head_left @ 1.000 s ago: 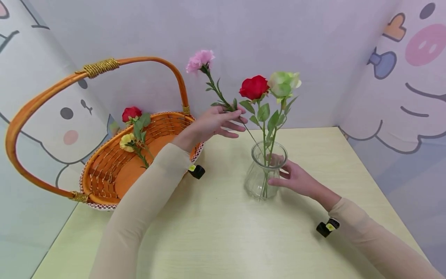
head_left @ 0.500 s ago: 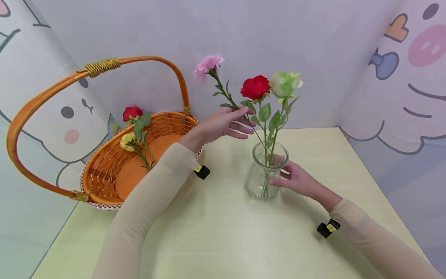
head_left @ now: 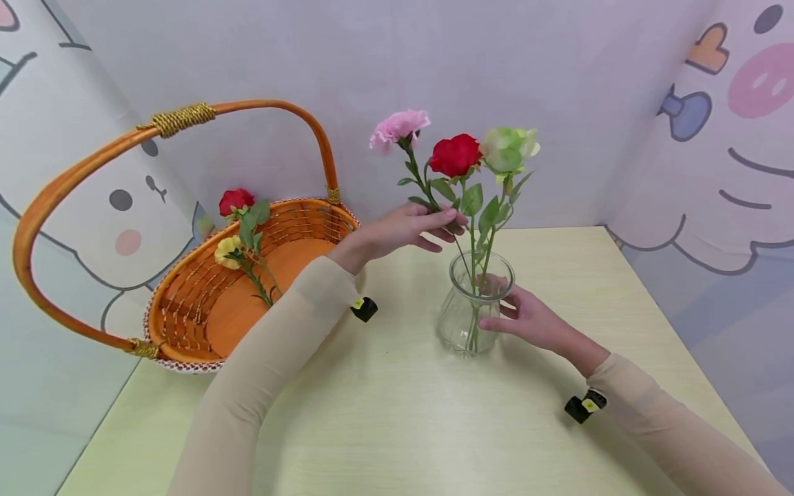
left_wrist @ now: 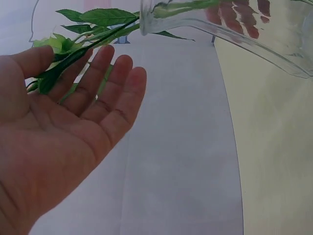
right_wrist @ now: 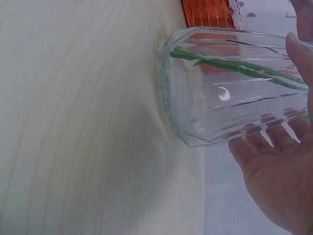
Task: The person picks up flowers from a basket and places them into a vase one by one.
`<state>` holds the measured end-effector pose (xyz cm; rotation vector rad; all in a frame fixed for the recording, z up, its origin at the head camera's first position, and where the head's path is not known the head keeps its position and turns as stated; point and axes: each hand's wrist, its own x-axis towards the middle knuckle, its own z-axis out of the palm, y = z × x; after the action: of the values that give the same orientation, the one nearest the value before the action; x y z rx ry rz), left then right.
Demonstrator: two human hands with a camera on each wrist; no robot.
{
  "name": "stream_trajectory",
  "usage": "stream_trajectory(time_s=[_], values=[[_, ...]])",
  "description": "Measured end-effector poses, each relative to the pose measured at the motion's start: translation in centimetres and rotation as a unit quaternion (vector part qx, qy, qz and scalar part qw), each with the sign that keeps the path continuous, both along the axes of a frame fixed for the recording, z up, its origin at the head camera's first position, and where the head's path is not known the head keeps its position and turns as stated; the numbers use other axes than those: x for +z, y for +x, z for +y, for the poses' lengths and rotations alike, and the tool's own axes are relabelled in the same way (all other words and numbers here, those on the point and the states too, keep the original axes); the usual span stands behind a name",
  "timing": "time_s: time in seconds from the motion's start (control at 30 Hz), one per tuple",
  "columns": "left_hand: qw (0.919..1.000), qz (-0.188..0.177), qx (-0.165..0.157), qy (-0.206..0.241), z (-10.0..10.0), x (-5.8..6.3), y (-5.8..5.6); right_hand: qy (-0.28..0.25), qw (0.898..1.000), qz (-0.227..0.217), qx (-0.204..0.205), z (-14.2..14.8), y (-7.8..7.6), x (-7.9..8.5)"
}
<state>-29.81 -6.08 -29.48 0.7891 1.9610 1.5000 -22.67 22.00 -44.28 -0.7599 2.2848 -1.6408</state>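
Observation:
My left hand [head_left: 406,233] pinches the stem of a pink carnation [head_left: 400,129] between thumb and forefinger, its other fingers spread loosely. The carnation leans left, and its thin stem runs down through the mouth of a clear glass vase [head_left: 451,327]. In the right wrist view the dark end of that stem [right_wrist: 252,45] shows inside the glass. A red rose [head_left: 455,156] and a pale green-white rose [head_left: 504,149] stand in the vase. My right hand [head_left: 533,318] holds the vase from the right, thumb in front and fingers behind the glass.
At the left, an orange wicker basket [head_left: 186,303] with a tall hoop handle stands on the pale wooden table [head_left: 397,420]. Inside it lean a red rose [head_left: 236,201] and a yellow flower [head_left: 227,252]. Cartoon-printed cloth walls [head_left: 558,83] rise behind and at both sides.
My left hand has moved right and slightly down with the carnation, bringing its bloom closer to the red rose and its stem deeper into the vase. My right hand and the vase stay put.

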Motion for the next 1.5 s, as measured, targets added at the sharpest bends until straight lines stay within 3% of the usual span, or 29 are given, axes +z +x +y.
stream_trajectory(time_s=[0.23, 0.5, 0.73, 0.83, 0.97, 1.1, 1.2, 1.5], values=[[0.9998, -0.007, -0.014, -0.011, 0.5, -0.8, 0.0, 0.002, 1.000, 0.006, -0.001, 0.1, 0.0, -0.1], [0.9920, -0.115, -0.022, 0.048, 0.7, -1.5, -0.1, 0.004, 1.000, 0.000, -0.001, 0.1, 0.0, -0.1], [0.9805, -0.176, -0.008, 0.087, 0.2, -1.2, -0.5, 0.004, 1.000, -0.005, -0.005, 0.0, 0.0, 0.0], [0.9819, -0.168, 0.009, 0.087, 0.3, -1.2, -0.5, 0.002, 1.000, -0.006, -0.005, -0.1, 0.0, 0.0], [0.9940, -0.107, 0.019, 0.016, 0.5, -1.5, -0.2, 0.002, 1.000, -0.010, -0.005, -0.1, 0.0, -0.1], [0.9964, -0.070, 0.016, -0.045, 0.9, -1.9, 0.0, 0.002, 1.000, -0.012, -0.006, -0.1, 0.0, -0.1], [0.9957, -0.071, 0.019, -0.057, 1.0, -2.5, -0.1, 0.002, 1.000, -0.010, -0.005, -0.1, 0.0, -0.1], [0.9941, -0.106, 0.006, -0.021, 0.3, -4.0, -0.9, 0.004, 1.000, -0.005, -0.005, 0.0, -0.1, -0.2]])
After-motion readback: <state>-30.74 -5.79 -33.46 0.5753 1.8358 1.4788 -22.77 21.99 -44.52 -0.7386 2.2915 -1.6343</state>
